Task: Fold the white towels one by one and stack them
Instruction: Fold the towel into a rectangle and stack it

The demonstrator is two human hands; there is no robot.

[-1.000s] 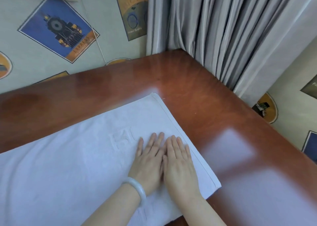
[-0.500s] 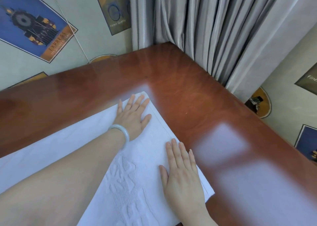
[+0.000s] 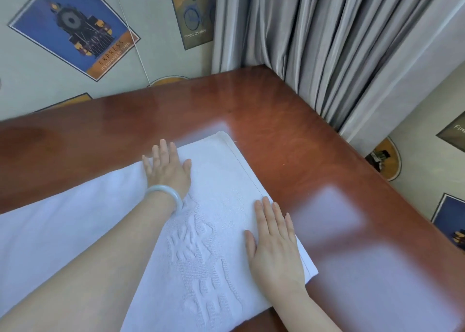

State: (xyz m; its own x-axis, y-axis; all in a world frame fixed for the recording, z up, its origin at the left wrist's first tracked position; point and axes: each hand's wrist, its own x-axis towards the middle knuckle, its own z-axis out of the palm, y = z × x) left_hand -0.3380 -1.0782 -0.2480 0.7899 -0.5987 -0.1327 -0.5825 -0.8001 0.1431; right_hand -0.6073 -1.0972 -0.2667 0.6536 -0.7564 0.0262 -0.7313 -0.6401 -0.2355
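A white towel (image 3: 221, 200) with raised lettering lies flat across the reddish wooden table (image 3: 289, 142), its short hemmed edge to the right. My left hand (image 3: 167, 169), with a pale bangle on the wrist, presses flat on the towel's far edge, fingers straight. My right hand (image 3: 274, 241) lies flat on the towel close to its right hem, fingers straight and together. Only this one towel is in view; its left part runs out of the frame.
Grey curtains (image 3: 327, 42) hang behind the table's far right corner. A wall with posters (image 3: 73, 29) stands behind the far edge. The table's right edge drops off beside a wall with more prints (image 3: 385, 158).
A second ago both hands lay side by side near the towel's right end. My left hand has slid out to the far edge and then leftward along it; my right hand stays near the hem.
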